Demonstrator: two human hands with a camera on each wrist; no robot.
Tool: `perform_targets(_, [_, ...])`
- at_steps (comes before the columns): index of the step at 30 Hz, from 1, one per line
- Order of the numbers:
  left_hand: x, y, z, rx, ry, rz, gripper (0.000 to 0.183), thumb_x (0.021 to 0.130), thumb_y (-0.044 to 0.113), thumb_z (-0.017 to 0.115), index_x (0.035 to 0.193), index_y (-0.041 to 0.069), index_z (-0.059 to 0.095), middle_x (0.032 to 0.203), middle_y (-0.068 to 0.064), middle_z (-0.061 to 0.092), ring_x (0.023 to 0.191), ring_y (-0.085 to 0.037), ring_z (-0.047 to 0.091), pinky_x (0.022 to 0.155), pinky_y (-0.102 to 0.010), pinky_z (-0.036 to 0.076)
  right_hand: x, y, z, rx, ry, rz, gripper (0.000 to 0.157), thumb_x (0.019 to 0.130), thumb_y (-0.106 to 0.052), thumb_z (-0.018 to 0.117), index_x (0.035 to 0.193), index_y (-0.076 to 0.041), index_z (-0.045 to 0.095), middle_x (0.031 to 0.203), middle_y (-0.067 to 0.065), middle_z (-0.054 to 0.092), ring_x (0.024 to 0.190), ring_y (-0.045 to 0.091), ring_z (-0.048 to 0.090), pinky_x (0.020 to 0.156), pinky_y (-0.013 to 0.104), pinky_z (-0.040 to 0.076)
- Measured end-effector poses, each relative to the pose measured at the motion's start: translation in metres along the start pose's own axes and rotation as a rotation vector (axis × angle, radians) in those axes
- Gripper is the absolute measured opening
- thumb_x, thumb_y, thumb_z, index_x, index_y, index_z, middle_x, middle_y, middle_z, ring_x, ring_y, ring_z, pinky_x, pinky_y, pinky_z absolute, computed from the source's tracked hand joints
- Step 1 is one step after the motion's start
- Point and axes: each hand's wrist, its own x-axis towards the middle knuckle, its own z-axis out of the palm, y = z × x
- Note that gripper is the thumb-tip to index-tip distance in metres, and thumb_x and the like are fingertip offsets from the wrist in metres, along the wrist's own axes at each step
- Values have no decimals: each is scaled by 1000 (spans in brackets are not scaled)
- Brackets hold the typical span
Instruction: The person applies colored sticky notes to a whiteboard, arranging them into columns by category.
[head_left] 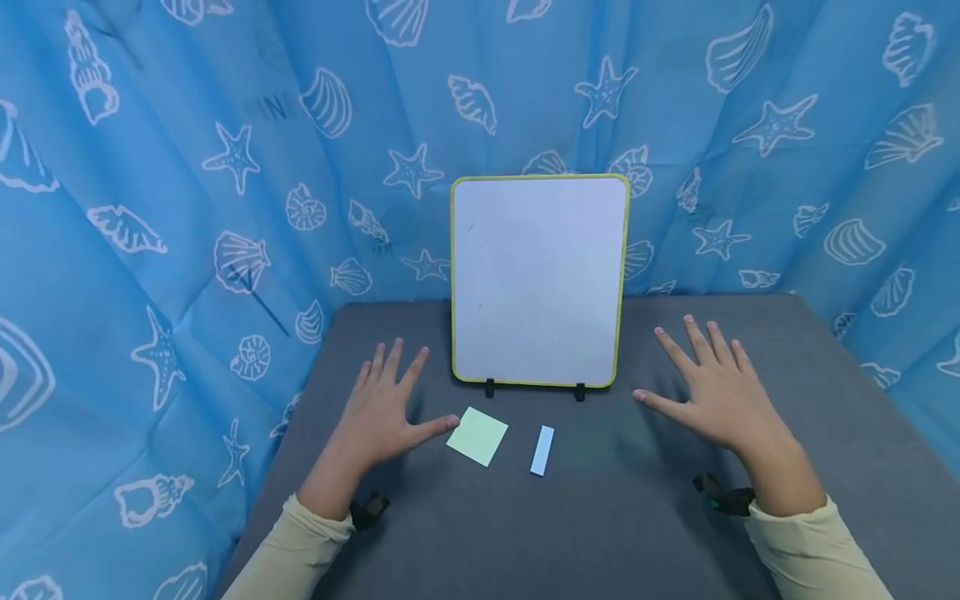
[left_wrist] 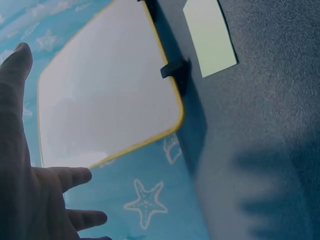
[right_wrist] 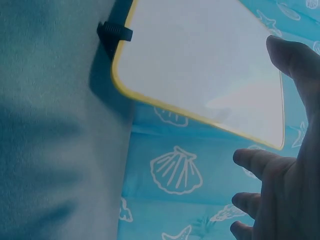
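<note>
Both hands hover over the grey table with fingers spread, holding nothing. My left hand [head_left: 384, 415] is left of the whiteboard, and its thumb tip reaches the left corner of a pale green square sticky note [head_left: 477, 437]; whether they touch I cannot tell. To the right of that note lies a narrow light blue paper strip [head_left: 542, 451]. My right hand [head_left: 716, 396] is on the far side of the strip, apart from everything. Behind the papers stands a blank whiteboard [head_left: 538, 279] with a yellow rim, upright on small black feet [head_left: 490, 387].
A blue curtain [head_left: 225, 208] with white shells and starfish hangs behind and along the sides of the grey table [head_left: 600, 517]. Black straps [head_left: 369, 510] sit at both wrists, below the pale sleeves [head_left: 813, 550].
</note>
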Motion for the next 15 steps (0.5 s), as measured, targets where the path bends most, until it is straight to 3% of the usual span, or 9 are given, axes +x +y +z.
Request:
perform_targets(7, [2, 6, 10, -58, 45, 67, 109, 87, 83, 62, 171, 25, 23, 177, -19, 17, 164, -45, 15, 127, -68, 23, 0, -12, 2, 33, 35, -31, 104, 93, -75, 61, 172, -21, 19, 177, 26, 6, 161, 56, 5, 123, 77, 10])
perform_targets(15, [9, 26, 25, -165, 61, 229, 99, 91, 69, 71, 168, 20, 33, 175, -18, 27, 161, -42, 29, 122, -66, 36, 2, -21, 15, 63, 115, -79, 98, 93, -68, 67, 168, -17, 33, 174, 27, 19, 159, 54, 17, 123, 77, 16])
